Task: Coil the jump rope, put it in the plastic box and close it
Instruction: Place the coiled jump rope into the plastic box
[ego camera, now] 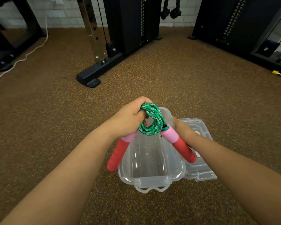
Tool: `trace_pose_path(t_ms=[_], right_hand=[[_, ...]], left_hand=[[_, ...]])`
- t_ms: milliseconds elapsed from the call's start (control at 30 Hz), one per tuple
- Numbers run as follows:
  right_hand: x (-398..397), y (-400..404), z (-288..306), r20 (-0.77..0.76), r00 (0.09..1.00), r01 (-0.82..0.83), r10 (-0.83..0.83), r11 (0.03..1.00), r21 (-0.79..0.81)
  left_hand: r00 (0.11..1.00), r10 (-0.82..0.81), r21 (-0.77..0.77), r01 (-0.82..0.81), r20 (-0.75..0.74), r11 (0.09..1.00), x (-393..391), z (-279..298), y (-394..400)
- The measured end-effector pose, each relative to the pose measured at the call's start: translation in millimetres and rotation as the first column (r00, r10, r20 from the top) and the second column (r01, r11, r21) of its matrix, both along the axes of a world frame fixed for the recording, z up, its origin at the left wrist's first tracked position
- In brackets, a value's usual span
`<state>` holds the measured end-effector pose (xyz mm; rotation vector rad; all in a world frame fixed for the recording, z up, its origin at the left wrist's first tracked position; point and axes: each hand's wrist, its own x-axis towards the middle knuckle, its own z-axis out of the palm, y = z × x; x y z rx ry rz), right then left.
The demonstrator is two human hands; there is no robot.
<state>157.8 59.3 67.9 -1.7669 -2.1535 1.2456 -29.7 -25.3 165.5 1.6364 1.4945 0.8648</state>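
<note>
**Rope coiled, held over open box**

The green braided jump rope with pink-and-red foam handles (150, 121) is held above the clear plastic box (152, 161), whose loose lid (199, 161) lies on the speckled floor at 3 o'clock of it. Rope judged light, soft and springy; coils likely to unwind unless pinched at the bundle. The left hand (128, 120) grip is clamped on the coil. The right hand (183, 132) grip is closed around one handle at 4 o'clock.
</note>
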Motion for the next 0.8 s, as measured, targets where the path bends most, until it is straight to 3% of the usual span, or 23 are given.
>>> trace_pose_path(t_ms=[100,167,200,267,333,433,533,667,800], right_hand=[[1,-2,2,-0.062,0.996,0.06,-0.063,0.997,-0.042],[2,-5,6,-0.188,0.974,0.135,-0.125,0.99,0.043],[2,-8,10,-0.309,0.938,0.187,-0.156,0.98,0.073],[1,-21,28,-0.598,0.78,0.224,-0.187,0.974,-0.012],[0,-33,43,-0.74,0.653,0.161,-0.163,0.984,-0.075],[-4,-55,60,-0.742,0.668,0.071,-0.062,0.997,-0.019],[-15,-73,49,-0.704,0.709,0.017,-0.024,1.0,-0.017],[-33,-89,12,-0.546,0.823,0.1,-0.157,0.986,-0.132],[-40,-87,-18,-0.371,0.896,0.164,-0.243,0.959,-0.232]], left_hand=[[0.999,0.038,0.042,-0.038,0.005,0.998,4,-3,8],[0.997,0.069,0.071,-0.071,0.032,0.995,7,-1,13],[0.995,0.084,0.084,-0.088,0.044,0.993,8,0,15],[0.99,0.137,0.101,-0.14,0.038,0.985,10,3,21],[0.979,0.2,0.132,-0.204,0.041,0.97,11,7,27],[0.939,0.292,0.141,-0.318,0.18,0.937,12,11,37],[0.864,0.391,0.052,-0.428,0.318,0.902,15,1,52],[0.793,0.502,-0.296,-0.416,0.344,0.86,26,-38,61],[0.742,0.608,-0.595,-0.362,0.283,0.718,27,-90,59]])
